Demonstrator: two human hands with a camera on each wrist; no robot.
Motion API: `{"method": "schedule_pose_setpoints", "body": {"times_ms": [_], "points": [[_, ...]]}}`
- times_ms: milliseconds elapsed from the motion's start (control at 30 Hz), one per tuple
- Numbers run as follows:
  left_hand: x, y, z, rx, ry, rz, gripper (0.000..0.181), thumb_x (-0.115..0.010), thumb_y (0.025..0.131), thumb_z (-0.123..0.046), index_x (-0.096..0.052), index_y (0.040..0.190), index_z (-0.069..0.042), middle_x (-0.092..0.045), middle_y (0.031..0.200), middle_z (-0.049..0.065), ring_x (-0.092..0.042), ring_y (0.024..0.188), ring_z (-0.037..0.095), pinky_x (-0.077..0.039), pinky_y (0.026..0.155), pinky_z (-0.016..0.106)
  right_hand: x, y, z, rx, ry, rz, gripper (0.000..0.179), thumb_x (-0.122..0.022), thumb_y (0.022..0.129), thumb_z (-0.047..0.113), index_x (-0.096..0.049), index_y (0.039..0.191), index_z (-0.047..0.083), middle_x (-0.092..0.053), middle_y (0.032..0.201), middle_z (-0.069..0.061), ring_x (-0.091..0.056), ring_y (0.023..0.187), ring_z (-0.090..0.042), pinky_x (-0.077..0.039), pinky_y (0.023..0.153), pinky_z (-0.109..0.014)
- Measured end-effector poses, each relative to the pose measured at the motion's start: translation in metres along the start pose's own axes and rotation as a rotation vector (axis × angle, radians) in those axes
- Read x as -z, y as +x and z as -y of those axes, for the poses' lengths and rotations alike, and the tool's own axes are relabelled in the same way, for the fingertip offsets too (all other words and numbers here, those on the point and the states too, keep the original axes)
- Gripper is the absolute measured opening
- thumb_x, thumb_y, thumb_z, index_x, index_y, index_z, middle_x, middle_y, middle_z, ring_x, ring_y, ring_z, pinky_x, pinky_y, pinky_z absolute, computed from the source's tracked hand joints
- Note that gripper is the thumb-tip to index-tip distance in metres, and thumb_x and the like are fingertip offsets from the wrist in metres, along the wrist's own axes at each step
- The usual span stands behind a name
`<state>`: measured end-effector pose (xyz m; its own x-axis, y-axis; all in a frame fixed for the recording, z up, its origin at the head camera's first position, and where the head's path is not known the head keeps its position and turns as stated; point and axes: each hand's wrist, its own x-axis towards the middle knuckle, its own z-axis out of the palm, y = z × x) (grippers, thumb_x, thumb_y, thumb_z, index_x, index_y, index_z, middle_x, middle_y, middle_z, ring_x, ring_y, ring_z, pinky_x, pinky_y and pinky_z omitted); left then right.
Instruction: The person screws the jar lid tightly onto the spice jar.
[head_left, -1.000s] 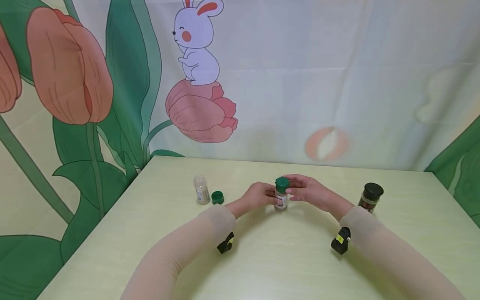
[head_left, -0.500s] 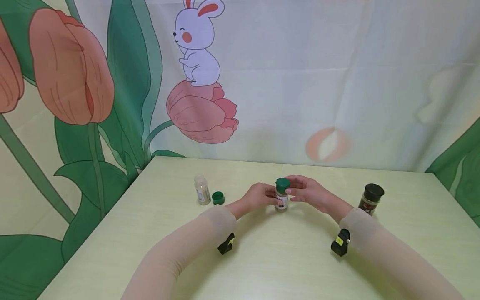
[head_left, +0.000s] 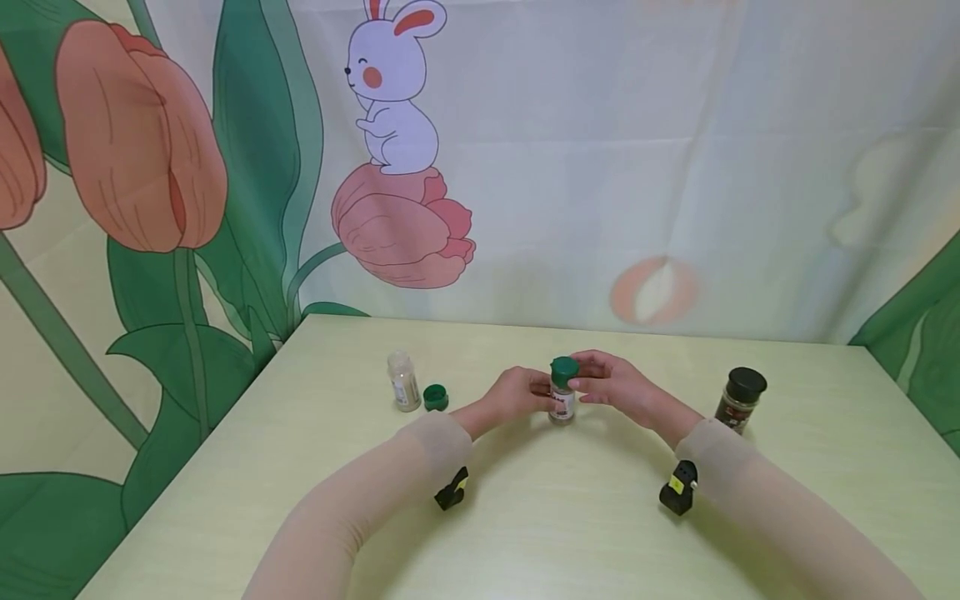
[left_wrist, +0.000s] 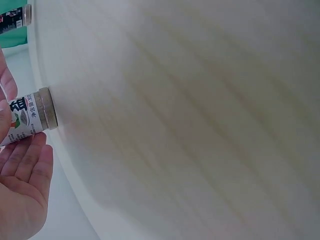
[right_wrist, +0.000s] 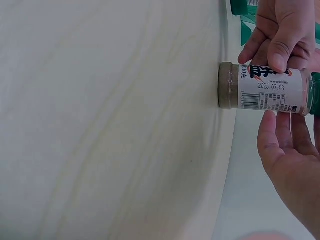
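A small seasoning bottle [head_left: 562, 403] with a green cap [head_left: 564, 372] stands upright on the table between my hands. Thumb and fingers of my left hand [head_left: 517, 393] grip its white-labelled body from the left. From the other side my right hand [head_left: 617, 387] holds the top, thumb at the lower edge of the cap and fingers behind it. Brownish powder shows at the bottom of the bottle [right_wrist: 229, 86] in the right wrist view. In the left wrist view, the bottle's label [left_wrist: 26, 119] lies partly behind the fingers.
To the left, an uncapped clear bottle [head_left: 404, 383] of pale contents stands beside a loose green cap [head_left: 436, 397]. A black-lidded seasoning jar [head_left: 738, 400] stands to the right, behind the right forearm. A printed curtain [head_left: 540, 167] hangs behind the table [head_left: 570, 533].
Both hands stay at the bottle in nearly the same place; the right thumb shifts slightly left across the cap's edge.
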<state>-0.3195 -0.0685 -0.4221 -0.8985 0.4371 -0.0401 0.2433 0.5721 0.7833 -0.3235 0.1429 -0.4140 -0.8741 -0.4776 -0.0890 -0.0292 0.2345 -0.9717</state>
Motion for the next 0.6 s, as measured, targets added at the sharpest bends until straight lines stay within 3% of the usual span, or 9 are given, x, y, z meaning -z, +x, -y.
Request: {"method": "schedule_pose_setpoints", "body": {"times_ms": [333,600], "points": [[0.0006,-0.0004,0.0008,-0.006,0.011,-0.002,0.039,-0.076,0.094,-0.019,-0.07,0.127,0.001,-0.075,0.123,0.016,-0.071,0.12,0.028,-0.053,0.107,0.038,-0.0033,0.0011,-0.0001,-0.012,0.002,-0.034,0.054,-0.065,0.1,0.012,-0.041,0.145,-0.005,-0.053,0.144,-0.028,-0.063,0.107,-0.007,-0.054,0.106,-0.043],[0.0006,-0.0008,0.0001,0.002,0.009,0.002,0.039,-0.076,0.094,-0.018,-0.07,0.127,0.001,-0.075,0.124,0.017,-0.07,0.121,0.029,-0.053,0.107,0.04,0.0057,-0.0002,0.0038,-0.008,-0.029,0.075,0.059,-0.059,0.104,0.014,-0.034,0.155,0.0,-0.043,0.156,-0.031,-0.061,0.126,-0.02,-0.05,0.111,-0.046]]}}
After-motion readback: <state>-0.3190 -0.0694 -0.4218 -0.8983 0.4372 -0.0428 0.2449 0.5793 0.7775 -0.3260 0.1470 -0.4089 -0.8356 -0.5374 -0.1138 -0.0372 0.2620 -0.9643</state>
